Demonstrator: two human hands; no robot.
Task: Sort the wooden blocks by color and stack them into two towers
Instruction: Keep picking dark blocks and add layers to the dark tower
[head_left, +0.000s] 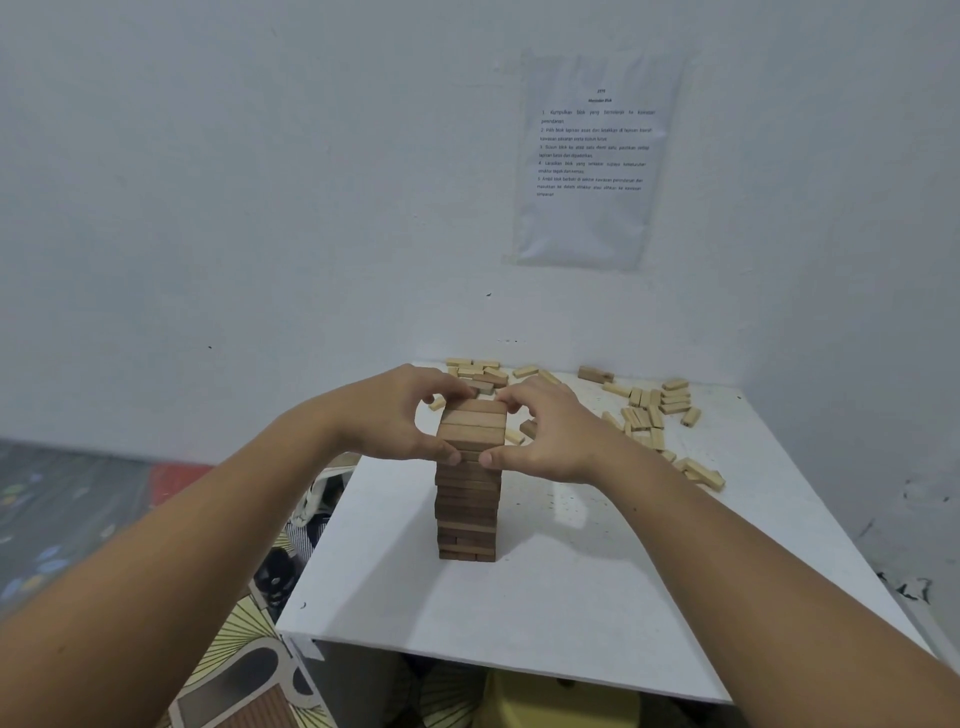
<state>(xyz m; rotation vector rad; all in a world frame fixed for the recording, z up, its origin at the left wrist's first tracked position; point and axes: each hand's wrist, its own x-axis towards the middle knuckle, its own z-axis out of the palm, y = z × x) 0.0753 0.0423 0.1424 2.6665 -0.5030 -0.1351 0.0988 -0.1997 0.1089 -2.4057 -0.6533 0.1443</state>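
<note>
**Item 1, dark tower** (470, 493). I see it standing upright near the middle of the worktop (571, 597). It is many layers of brown blocks, each layer crossed over the one below.

**Item 2, left hand** (384, 415) **and right hand** (550, 436). Both clasp the top layers. The fingers (444, 384) curl over the far edge and the thumbs press the near face, so each hand grips the tower's head from its own side.

**Item 3, pale blocks** (654, 410). They lie loose across the rear and right of the worktop, well apart from the tower's foot, and none is stacked. One stray dark block (595, 373) lies among them near the wall. I judge the second tower not yet begun.

**Hazards, my judgement**
- The tower is tall on a narrow foot. If one hand squeezes harder than the other, or they let go at different times, the upper layers could shear sideways.
- A forearm drawn back low could brush the shaft and tip it.
- The lower courses look slightly uneven, so any lean would grow with each added layer.
- A fall to the right would mix brown blocks into the pale ones and undo the sorting.

**Writing**
- A printed sheet (592, 161) is fixed to the wall above the worktop. It has a short heading and five numbered lines of small print.
- I can make out "blok" several times, "Kumpulkan blok yang" in line one and "Susun blok" in line three. The rest is too fine for me to trust.
- I see no brand or mark on any block.
</note>
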